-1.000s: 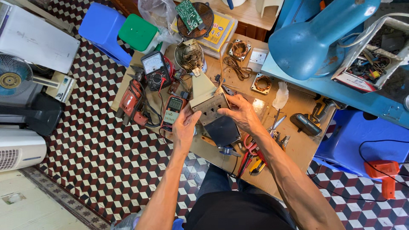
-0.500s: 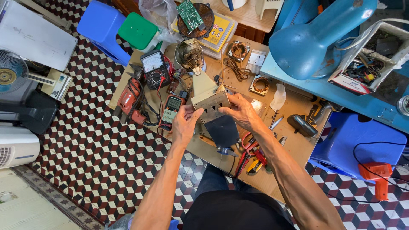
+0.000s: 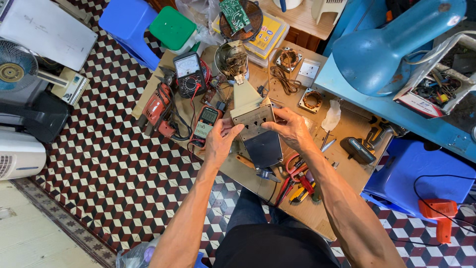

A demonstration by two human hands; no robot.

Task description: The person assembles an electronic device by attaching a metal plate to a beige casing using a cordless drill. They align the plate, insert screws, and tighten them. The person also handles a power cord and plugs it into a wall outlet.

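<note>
Item: grey perforated panel, now raised nearer me off the surface, left hand and right hand clamped on its sides (dark base beneath).

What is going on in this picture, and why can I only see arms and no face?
The camera sits on a person's head and looks straight down, so you see only their two bare arms, their lap and a low wooden table over a chequered floor. Both hands hold one thing above the table: a beige fan base with a dark panel under it. The left hand holds its left edge and the right hand its right edge. On the table lie a green digital meter, a black dial meter, a red power drill, some pliers with red handles, small copper wire coils and a fan motor. A big blue lamp shade is at the top right, and blue plastic stools stand around the table.
</note>
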